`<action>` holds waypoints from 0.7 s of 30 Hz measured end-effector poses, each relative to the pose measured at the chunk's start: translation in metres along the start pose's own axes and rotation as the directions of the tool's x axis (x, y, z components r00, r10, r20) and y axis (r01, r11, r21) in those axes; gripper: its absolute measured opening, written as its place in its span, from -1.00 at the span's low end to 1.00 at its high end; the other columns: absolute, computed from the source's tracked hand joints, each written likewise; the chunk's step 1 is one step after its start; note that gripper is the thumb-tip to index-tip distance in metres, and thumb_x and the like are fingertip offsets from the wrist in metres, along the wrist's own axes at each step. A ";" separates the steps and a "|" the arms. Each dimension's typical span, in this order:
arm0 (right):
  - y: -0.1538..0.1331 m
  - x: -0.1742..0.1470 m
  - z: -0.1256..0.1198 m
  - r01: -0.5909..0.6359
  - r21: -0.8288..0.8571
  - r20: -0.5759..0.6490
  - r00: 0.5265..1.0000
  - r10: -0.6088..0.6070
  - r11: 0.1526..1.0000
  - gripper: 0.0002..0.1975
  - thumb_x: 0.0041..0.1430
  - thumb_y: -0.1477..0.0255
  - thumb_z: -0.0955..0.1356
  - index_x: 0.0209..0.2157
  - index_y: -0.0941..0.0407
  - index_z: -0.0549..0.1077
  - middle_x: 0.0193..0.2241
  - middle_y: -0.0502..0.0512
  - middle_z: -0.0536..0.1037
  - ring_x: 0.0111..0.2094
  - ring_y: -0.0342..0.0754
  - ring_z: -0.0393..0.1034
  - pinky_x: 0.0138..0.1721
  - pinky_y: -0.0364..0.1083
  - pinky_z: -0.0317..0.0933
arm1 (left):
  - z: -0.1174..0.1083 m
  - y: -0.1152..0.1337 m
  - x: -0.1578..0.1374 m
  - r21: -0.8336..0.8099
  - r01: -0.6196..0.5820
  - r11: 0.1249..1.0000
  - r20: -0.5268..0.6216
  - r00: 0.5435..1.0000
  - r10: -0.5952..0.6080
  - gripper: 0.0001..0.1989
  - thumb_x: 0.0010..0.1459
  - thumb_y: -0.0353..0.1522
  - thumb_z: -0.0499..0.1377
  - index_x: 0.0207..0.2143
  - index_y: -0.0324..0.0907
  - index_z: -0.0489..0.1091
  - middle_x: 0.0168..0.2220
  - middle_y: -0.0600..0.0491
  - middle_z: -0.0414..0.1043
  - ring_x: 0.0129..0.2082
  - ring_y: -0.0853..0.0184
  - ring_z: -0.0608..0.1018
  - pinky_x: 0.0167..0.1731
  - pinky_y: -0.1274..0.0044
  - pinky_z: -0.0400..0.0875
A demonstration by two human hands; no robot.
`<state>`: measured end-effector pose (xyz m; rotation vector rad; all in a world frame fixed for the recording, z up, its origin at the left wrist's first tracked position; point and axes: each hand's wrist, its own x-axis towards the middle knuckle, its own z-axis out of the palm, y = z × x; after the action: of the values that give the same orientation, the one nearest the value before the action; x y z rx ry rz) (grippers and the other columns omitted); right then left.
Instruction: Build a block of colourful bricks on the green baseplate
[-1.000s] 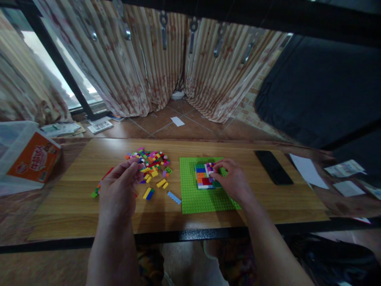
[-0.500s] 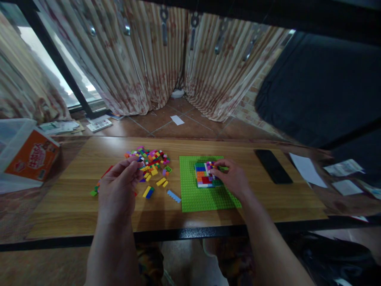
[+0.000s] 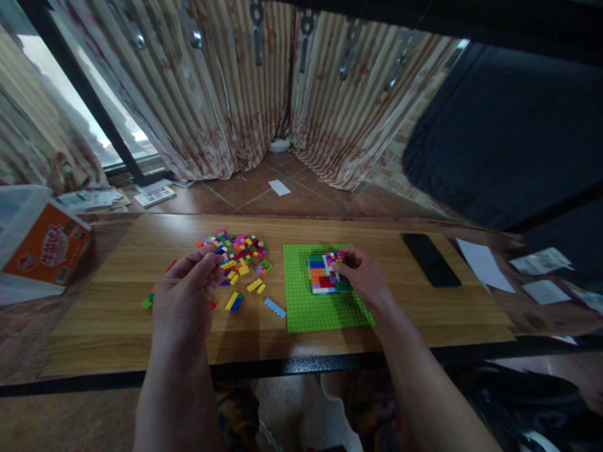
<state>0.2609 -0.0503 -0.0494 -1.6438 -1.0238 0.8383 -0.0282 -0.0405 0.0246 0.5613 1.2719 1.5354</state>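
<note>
- Here's the build: a many-coloured brick block point(image 3: 323, 282) sitting on the green baseplate point(image 3: 304, 317), over on the right of the wooden counter point(image 3: 424, 320)!
- Plenty done there: blue, orange, red and white bricks pressed side by side, with a purple-and-white part at the right, partly behind the fingers.
- The block takes up only a portion of the baseplate, green studs showing in front and to the left.
- Loose and unused: a big brick heap point(image 3: 241, 246) left of the baseplate, some yellow bricks point(image 3: 255, 285) nearer, a yellow-and-blue piece point(image 3: 234, 302), and a light blue strip point(image 3: 274, 307) just beside the baseplate's left edge. I'd call it partway, though no finished shape shows to measure against.
- Now the right hand point(image 3: 365, 276): forearm angling in from the lower right, palm down, thumb and fingers bent together at the block's right part. Contact looks likely; whether a brick is pinched there, I can't tell.
- And the left hand point(image 3: 184, 294): raised in front of the heap, forearm nearly straight up the view, thumb and forefinger drawn together. A dark blue bit shows at the tips, but held or lying behind? Can't tell!
</note>
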 end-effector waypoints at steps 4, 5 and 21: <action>-0.002 -0.001 0.001 -0.007 0.001 -0.014 1.000 0.007 1.000 -0.47 -0.22 0.24 0.52 -0.15 0.14 0.50 -0.24 0.14 0.61 -0.25 0.01 0.49 -0.22 0.03 0.37 | 0.000 0.000 0.001 0.000 0.002 1.000 -0.003 1.000 -0.002 -0.85 -0.15 -0.46 0.32 -0.42 -0.27 0.51 -0.49 0.09 0.48 -0.55 0.54 0.46 -0.54 0.77 0.40; -0.003 -0.001 0.002 -0.010 0.007 -0.018 1.000 0.010 1.000 -0.47 -0.23 0.23 0.52 -0.16 0.14 0.50 -0.25 0.13 0.61 -0.26 0.01 0.49 -0.21 0.03 0.37 | 0.000 -0.001 0.001 -0.001 -0.001 1.000 -0.004 1.000 0.001 -0.85 -0.16 -0.46 0.33 -0.42 -0.27 0.51 -0.50 0.10 0.48 -0.55 0.54 0.46 -0.53 0.77 0.40; -0.023 0.006 -0.010 0.124 0.249 -0.348 0.937 -0.031 0.961 -0.65 -0.06 0.11 0.44 -0.41 0.12 0.50 -0.48 0.01 0.51 -0.43 -0.11 0.39 -0.39 -0.11 0.23 | 0.003 0.001 0.000 -0.013 0.002 1.000 -0.022 1.000 -0.003 -0.85 -0.17 -0.50 0.31 -0.43 -0.27 0.50 -0.50 0.11 0.48 -0.54 0.54 0.48 -0.52 0.77 0.40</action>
<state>0.2666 -0.0454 -0.0252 -1.4425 -0.6941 0.5821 -0.0263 -0.0392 0.0270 0.5355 1.2782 1.5507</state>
